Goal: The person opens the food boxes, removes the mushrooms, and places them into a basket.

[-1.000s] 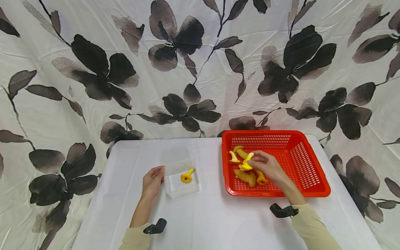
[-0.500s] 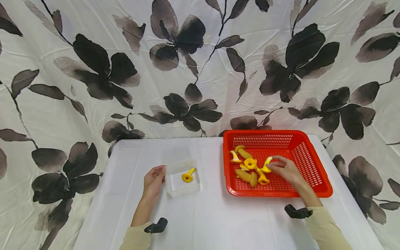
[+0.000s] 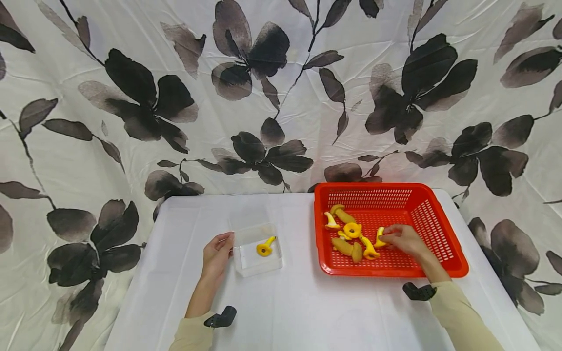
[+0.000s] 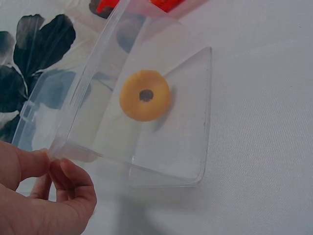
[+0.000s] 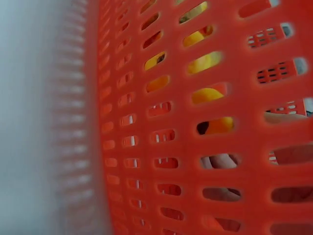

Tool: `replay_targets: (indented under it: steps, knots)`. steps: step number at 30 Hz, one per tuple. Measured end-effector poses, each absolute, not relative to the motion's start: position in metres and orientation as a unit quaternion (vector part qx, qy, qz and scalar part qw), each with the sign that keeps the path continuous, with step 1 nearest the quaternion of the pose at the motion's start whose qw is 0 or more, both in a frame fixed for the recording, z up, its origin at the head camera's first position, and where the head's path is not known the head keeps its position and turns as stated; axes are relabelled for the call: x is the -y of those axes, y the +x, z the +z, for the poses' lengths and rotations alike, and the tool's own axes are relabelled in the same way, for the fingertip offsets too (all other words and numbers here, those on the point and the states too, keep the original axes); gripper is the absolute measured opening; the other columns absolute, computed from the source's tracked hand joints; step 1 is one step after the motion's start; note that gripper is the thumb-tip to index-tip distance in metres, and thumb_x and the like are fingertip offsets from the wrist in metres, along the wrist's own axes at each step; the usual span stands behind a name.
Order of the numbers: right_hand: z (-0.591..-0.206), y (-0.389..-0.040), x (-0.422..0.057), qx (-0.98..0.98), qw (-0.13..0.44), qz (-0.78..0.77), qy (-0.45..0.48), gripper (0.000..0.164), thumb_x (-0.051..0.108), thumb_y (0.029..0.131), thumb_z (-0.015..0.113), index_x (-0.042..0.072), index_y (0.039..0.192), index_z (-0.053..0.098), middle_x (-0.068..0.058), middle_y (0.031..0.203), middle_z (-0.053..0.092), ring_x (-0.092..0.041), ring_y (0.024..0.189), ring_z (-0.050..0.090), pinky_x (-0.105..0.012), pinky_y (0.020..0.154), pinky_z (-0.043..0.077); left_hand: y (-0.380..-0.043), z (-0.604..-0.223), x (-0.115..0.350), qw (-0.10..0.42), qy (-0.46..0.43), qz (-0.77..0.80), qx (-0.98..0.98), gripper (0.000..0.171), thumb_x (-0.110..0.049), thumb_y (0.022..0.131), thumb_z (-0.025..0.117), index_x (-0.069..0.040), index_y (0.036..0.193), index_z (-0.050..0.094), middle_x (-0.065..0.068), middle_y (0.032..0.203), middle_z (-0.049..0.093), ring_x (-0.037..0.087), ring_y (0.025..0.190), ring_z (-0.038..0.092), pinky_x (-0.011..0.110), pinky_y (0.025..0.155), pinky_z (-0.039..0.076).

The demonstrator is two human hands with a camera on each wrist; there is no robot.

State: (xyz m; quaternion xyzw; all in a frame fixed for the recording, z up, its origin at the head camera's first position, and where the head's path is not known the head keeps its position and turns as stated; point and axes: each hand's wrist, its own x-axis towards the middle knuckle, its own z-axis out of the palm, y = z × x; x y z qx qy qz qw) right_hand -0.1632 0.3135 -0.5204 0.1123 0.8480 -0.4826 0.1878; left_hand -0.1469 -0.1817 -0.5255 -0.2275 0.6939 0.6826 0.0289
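On the left, my left hand (image 3: 218, 249) pinches the edge of a clear plastic box (image 3: 246, 271) between thumb and fingers. Inside that box lies one yellow toy mushroom (image 4: 132, 100), its round cap with a dark centre facing the left wrist camera. My right hand (image 3: 406, 240) is inside the red basket (image 3: 444, 243), its fingertips pinching a yellow mushroom (image 3: 379, 237) with a pale stem. Left of it lie several more mushrooms, among them a yellow one (image 3: 352, 230) and a brownish one (image 3: 342, 246). In the right wrist view, the basket's slotted wall hides most of the hand.
The box's clear lid (image 3: 249, 214) stands open behind it. Both containers rest on a white-covered table (image 3: 307, 307), the basket at the right near the back edge. A floral curtain (image 3: 263, 97) hangs behind the table.
My right hand has moved right and down within the basket with the yellow mushroom, uncovering another yellow mushroom. My left hand stays on the box's edge.
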Motion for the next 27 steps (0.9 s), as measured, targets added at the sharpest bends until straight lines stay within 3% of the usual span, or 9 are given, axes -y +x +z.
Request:
replay_targets:
  steps: [8,17,27]
  knots:
    - [-0.522,-0.167,-0.312,-0.872,0.184,-0.446,0.082,0.038,0.014,0.107,0.055,-0.018,0.126,0.059,-0.029,0.113,0.065,-0.029,0.093,0.066,-0.036,0.081,0.061,-0.147,-0.525,0.181,0.025,-0.224,0.682,-0.696,0.034,-0.013,0.104,0.063,0.008,0.13,0.058,0.002,0.1,0.067,0.009,0.083,0.061,0.018,0.07,0.051]
    - [-0.505,-0.166,-0.296,-0.918,0.085,-0.379,0.075,0.026,0.011,0.102,0.061,-0.012,0.113,0.066,-0.027,0.104,0.069,-0.031,0.087,0.064,-0.035,0.072,0.055,-0.147,-0.524,0.181,0.024,-0.228,0.688,-0.689,0.034,-0.011,0.104,0.062,0.01,0.13,0.058,0.001,0.097,0.067,0.008,0.081,0.06,0.017,0.069,0.05]
    - [-0.483,-0.173,-0.265,-0.916,0.061,-0.394,0.033,0.02,0.011,0.101,0.063,-0.006,0.109,0.067,-0.022,0.102,0.069,-0.032,0.088,0.063,-0.032,0.07,0.054,-0.149,-0.516,0.182,0.064,-0.244,0.699,-0.669,0.04,-0.014,0.105,0.059,0.01,0.137,0.053,0.002,0.1,0.063,0.011,0.088,0.057,0.016,0.07,0.049]
